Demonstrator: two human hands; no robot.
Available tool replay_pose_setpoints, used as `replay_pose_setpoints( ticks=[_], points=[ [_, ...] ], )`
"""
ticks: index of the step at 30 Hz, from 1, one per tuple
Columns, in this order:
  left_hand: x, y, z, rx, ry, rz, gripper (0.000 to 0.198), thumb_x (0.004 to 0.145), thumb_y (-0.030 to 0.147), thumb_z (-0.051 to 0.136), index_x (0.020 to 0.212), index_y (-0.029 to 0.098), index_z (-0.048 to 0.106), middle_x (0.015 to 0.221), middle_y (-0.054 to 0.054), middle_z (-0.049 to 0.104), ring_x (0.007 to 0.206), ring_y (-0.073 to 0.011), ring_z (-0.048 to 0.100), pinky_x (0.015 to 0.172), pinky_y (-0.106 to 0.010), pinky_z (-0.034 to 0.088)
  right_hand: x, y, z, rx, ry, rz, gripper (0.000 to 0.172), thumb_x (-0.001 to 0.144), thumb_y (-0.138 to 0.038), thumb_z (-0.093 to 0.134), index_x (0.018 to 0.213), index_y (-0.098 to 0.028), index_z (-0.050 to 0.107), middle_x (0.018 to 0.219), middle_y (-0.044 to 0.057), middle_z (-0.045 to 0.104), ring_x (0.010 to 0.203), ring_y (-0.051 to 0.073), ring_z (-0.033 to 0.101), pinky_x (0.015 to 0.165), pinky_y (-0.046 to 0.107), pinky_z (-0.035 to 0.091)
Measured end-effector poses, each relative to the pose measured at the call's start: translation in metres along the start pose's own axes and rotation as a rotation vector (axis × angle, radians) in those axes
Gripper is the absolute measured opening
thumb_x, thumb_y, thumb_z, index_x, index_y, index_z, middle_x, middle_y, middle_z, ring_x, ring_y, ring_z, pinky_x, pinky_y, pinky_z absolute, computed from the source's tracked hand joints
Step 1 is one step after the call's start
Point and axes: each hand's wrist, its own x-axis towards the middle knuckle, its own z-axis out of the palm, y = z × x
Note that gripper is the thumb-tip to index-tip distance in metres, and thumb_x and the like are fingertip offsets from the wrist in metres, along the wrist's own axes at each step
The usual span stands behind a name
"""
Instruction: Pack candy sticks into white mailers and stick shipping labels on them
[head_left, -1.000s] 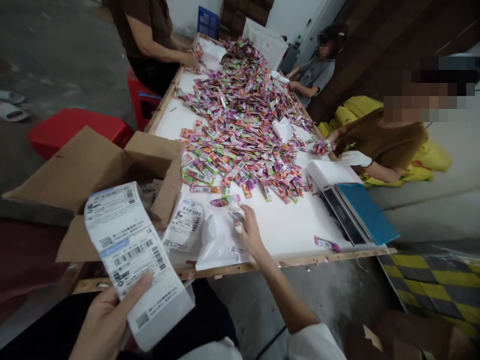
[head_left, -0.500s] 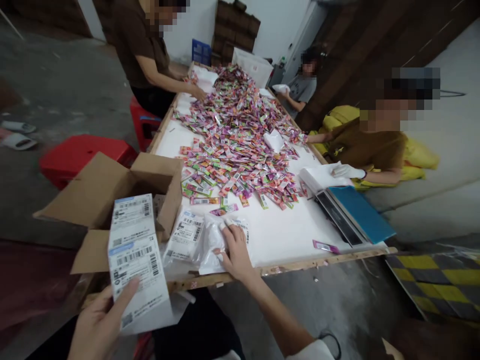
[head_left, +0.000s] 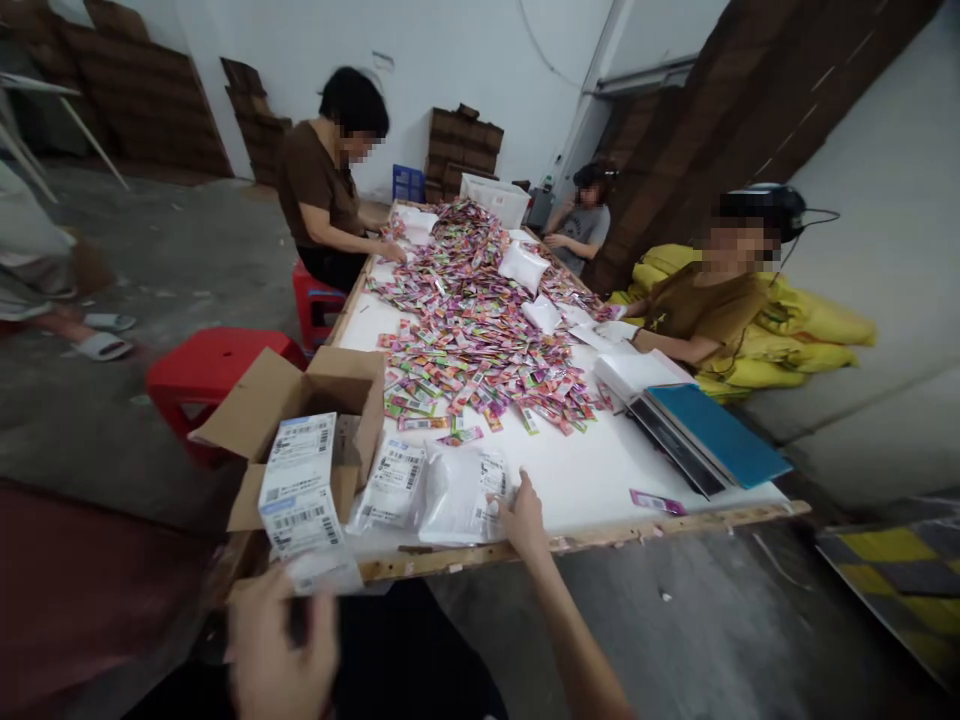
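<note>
Packing table, seen from the head of a seated worker. The white pouch (head_left: 454, 490) lay at the near edge of the table (head_left: 574, 490), and a printed label (head_left: 491, 480) was visible along its right side. A flatter pouch (head_left: 396, 470) just to its left also bore a label, so labelling of these two appeared largely done. Left over, by the same reading, were the strip of labels (head_left: 300, 480), with two printed sections in view before the open cardboard box (head_left: 262, 405), and the broad pile of small packets (head_left: 469, 335), which lay loose beyond.

The right hand (head_left: 523, 515) was partly open, its fingers apart at the pouch's labelled edge; it appeared to touch that edge without closing on it. The left hand (head_left: 281, 640), blurred, was loosely curled at the strip's lower end, a gap showing beside the thumb; whether it had hold of the strip could not be told.
</note>
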Motion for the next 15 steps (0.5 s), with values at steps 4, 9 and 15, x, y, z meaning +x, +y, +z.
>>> replay_pose_setpoints(
  ticks=[4, 9, 15],
  points=[
    [-0.004, 0.043, 0.057, -0.231, -0.475, 0.075, 0.037, 0.095, 0.034, 0.049, 0.129, 0.018, 0.053, 0.136, -0.018, 0.059, 0.131, -0.0281, 0.055, 0.109, -0.045, 0.046, 0.008, -0.011, -0.006, 0.324, -0.111, 0.192, 0.094, 0.059, -0.048, 0.076, 0.138, -0.007, 0.044, 0.087, 0.009, 0.07, 0.081, 0.028, 0.068, 0.07, 0.037, 0.055],
    [0.02, 0.032, 0.118, 0.094, -0.528, -0.346, 0.058, 0.093, 0.043, 0.045, 0.139, 0.006, 0.042, 0.149, -0.03, 0.044, 0.142, -0.0397, 0.04, 0.115, -0.058, 0.033, 0.001, -0.022, -0.019, 0.843, -0.343, 0.274, 0.072, 0.048, -0.049, 0.086, 0.106, -0.017, 0.061, 0.088, 0.009, 0.074, 0.081, 0.029, 0.071, 0.069, 0.039, 0.057],
    [0.017, 0.023, 0.119, 0.177, -0.552, -0.446, 0.062, 0.095, 0.048, 0.042, 0.14, 0.005, 0.043, 0.154, -0.029, 0.037, 0.142, -0.0419, 0.04, 0.114, -0.061, 0.031, -0.008, -0.026, -0.031, 1.054, -0.389, 0.294, 0.066, 0.047, -0.044, 0.09, 0.102, -0.019, 0.063, 0.106, 0.012, 0.075, 0.097, 0.032, 0.072, 0.083, 0.046, 0.059]
  ],
)
